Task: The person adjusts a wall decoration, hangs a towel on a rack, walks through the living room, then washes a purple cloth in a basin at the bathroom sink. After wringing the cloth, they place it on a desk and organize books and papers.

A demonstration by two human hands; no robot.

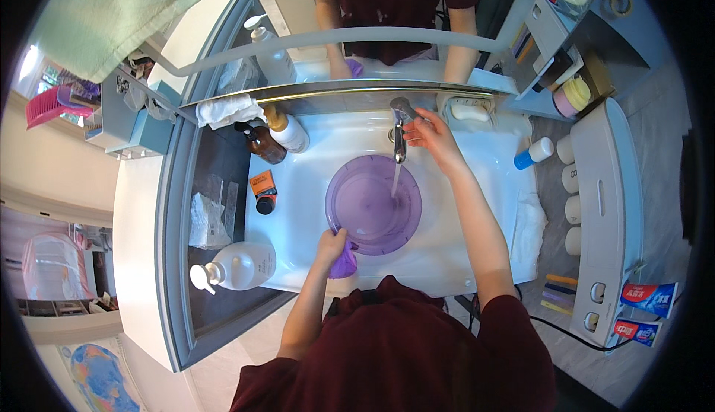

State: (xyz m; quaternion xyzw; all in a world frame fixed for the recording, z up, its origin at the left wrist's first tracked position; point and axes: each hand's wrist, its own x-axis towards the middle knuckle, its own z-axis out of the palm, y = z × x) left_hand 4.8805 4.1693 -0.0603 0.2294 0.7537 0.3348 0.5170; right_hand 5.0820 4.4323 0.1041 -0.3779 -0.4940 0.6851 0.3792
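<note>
A translucent purple basin (363, 200) sits in the white sink (447, 216), and a stream of water (396, 180) runs into it from the chrome faucet (399, 138). My left hand (332, 247) is at the basin's near left rim, closed on a bunched purple cloth (344, 264) that hangs outside the basin. Whether the fingers also grip the rim is hidden. Beside the faucet is my right hand (431, 135), its fingers apart and slightly curled. Their tips are close to the spout and lever; contact cannot be made out for certain.
Left of the basin stand an amber pump bottle (265, 144), a white bottle (289, 133), an orange box (262, 182) and a large white pump bottle (246, 266). Bar soap (469, 113) lies behind the faucet. A blue-and-white bottle (533, 153) and white cloth (528, 228) are right. A mirror (385, 15) rises behind.
</note>
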